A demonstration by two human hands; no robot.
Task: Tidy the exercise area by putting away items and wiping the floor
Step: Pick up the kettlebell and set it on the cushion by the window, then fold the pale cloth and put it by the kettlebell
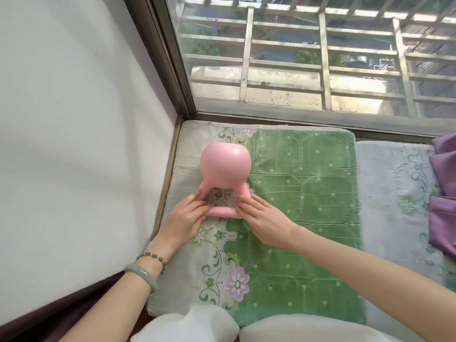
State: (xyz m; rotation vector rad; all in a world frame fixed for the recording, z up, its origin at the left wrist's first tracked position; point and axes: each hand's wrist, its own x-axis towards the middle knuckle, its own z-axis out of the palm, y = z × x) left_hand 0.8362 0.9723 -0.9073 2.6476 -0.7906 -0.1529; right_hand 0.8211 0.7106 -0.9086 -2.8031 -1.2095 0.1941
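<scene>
A pink kettlebell (225, 165) lies on its side on a green floral cushion (303, 218) in the corner by the window, its round body pointing away from me and its handle towards me. My left hand (183, 218) grips the left end of the handle. My right hand (261, 219) grips the right end, with its fingers over the bar. Both wrists rest low over the cushion.
A white wall (74, 132) closes the left side. A large window (308, 53) with a metal frame runs along the back. A second pale cushion (394, 193) lies to the right, with purple fabric (444, 198) on its far edge. My white-clad knees (246, 327) are at the bottom.
</scene>
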